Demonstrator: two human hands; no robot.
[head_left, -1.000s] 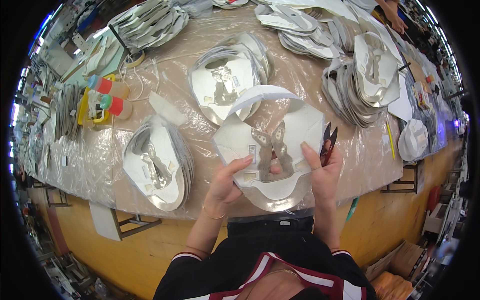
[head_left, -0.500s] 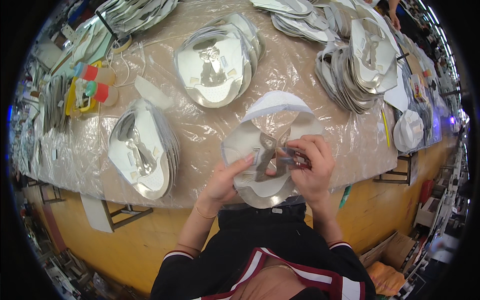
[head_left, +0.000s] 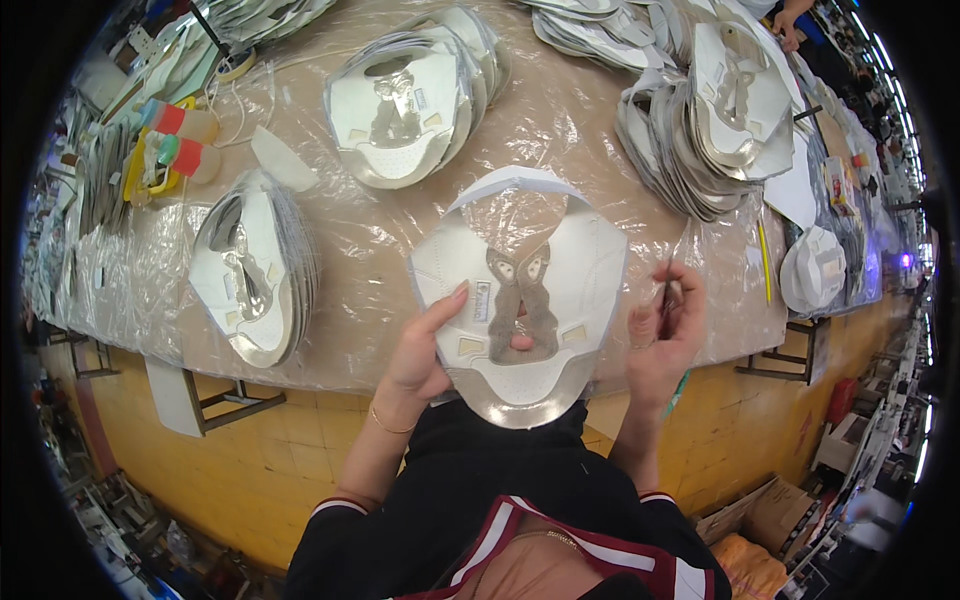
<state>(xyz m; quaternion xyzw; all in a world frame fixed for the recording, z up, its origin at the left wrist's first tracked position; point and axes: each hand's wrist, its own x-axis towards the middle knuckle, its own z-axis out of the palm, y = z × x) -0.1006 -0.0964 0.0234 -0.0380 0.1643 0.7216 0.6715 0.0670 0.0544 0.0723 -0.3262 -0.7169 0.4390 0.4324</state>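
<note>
- A white, loop-shaped upper piece with grey mesh centre and shiny silver lower rim (head_left: 540, 330) is held upright above the near edge of a brown bench under wrinkled clear plastic (head_left: 370, 270).
- The bare left hand (head_left: 418, 350) is at the left side of the upper piece; its thumb presses on the front, other fingers go behind, pinching it. One fingertip shows through the mesh opening.
- The bare right hand (head_left: 665, 340) is raised just beside the upper piece, on its right, not touching it. Its fingers are curled around a thin dark tool (head_left: 669, 275), mostly hidden.
- Left of the upper piece leans a stack of similar white-and-silver pieces (head_left: 270, 310).
</note>
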